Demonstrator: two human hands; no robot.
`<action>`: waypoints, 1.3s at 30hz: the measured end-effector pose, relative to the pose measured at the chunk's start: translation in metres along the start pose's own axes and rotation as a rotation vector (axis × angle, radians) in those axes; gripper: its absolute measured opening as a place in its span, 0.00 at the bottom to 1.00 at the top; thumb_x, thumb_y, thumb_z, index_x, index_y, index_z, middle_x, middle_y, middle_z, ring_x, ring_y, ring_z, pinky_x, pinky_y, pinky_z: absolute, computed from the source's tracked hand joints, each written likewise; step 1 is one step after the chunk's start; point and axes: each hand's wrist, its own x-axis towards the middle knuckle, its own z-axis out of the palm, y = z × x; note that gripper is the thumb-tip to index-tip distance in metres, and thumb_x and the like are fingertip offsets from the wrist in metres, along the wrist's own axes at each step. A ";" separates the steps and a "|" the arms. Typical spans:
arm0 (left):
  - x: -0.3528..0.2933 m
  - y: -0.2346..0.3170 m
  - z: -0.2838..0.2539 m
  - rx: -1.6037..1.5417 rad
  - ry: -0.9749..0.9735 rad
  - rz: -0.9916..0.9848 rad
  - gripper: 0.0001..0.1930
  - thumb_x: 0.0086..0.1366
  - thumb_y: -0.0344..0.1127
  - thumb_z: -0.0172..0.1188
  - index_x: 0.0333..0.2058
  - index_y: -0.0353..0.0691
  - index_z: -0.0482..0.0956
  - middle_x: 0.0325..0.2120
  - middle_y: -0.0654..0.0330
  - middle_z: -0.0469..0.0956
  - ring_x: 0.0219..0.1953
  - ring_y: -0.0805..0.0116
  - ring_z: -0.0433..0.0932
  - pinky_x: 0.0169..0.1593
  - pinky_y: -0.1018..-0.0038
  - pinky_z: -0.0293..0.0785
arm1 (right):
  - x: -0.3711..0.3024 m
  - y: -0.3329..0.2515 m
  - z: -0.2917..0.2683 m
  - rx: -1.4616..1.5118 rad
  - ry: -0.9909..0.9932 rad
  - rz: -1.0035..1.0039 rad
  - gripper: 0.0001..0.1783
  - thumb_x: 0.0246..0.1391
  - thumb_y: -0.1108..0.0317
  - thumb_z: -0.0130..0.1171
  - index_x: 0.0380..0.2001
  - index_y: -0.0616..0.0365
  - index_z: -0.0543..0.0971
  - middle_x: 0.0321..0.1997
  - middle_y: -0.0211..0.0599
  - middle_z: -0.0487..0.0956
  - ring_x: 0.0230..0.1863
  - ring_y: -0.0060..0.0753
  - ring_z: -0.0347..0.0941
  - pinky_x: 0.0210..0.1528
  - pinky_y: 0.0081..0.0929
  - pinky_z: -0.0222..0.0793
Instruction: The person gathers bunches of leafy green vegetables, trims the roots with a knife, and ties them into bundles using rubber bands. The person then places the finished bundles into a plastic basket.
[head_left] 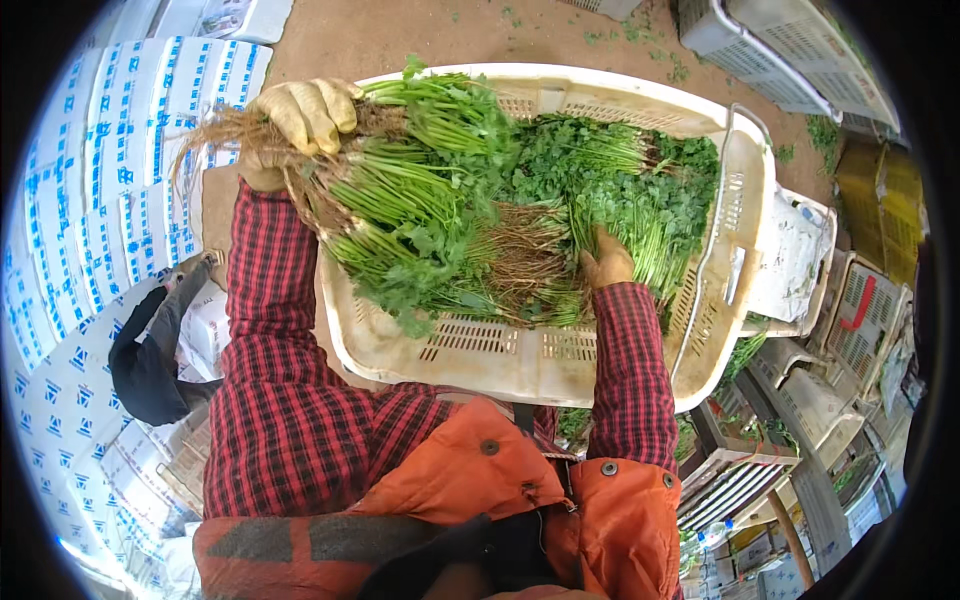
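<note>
My left hand (305, 118), in a pale yellowish glove, is closed around the brown roots of a bunch of coriander (440, 125). Its stalks and leaves fan out to the right, over the left end of a big off-white plastic crate (480, 366). More coriander (650, 230) fills the crate, and a mass of brown roots (524, 255) shows at the middle. My right hand (608, 262), also gloved, is down inside the crate at the stalks right of those roots. Leaves hide its fingertips, so I cannot see whether it grips anything.
A metal handle (722, 240) arches across the crate's right end. White boxes with blue print (120, 150) are stacked at the left, with a dark cloth (150, 355) in front of them. More crates (780, 60) stand at the upper right. Brown floor (400, 35) shows beyond the crate.
</note>
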 end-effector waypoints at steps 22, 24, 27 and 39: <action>0.134 0.008 0.237 -0.424 -0.858 -0.003 0.05 0.59 0.39 0.62 0.30 0.47 0.78 0.26 0.63 0.80 0.38 0.62 0.76 0.58 0.54 0.60 | -0.262 -0.182 -0.264 0.099 1.126 -0.456 0.21 0.39 0.69 0.70 0.41 0.60 0.80 0.32 0.40 0.81 0.35 0.41 0.75 0.40 0.37 0.69; 0.138 0.008 0.199 -0.492 -1.017 0.075 0.07 0.61 0.42 0.60 0.31 0.47 0.79 0.27 0.61 0.80 0.44 0.57 0.76 0.63 0.49 0.55 | -0.252 -0.221 -0.243 -0.074 1.170 -0.486 0.11 0.39 0.72 0.68 0.30 0.60 0.81 0.23 0.40 0.79 0.25 0.44 0.74 0.30 0.34 0.70; 0.131 0.019 0.180 -0.487 -1.164 0.125 0.07 0.62 0.41 0.60 0.32 0.46 0.79 0.32 0.59 0.81 0.51 0.53 0.74 0.65 0.46 0.49 | -0.243 -0.232 -0.218 0.145 1.521 -0.604 0.04 0.47 0.68 0.65 0.27 0.55 0.81 0.23 0.34 0.80 0.23 0.30 0.74 0.25 0.29 0.70; 0.100 -0.038 0.129 -0.634 -0.865 -0.196 0.17 0.55 0.35 0.58 0.42 0.32 0.75 0.44 0.48 0.76 0.54 0.49 0.71 0.61 0.52 0.60 | -0.299 -0.187 -0.169 0.767 1.100 0.121 0.30 0.50 0.54 0.65 0.54 0.56 0.72 0.44 0.41 0.79 0.47 0.35 0.76 0.53 0.32 0.70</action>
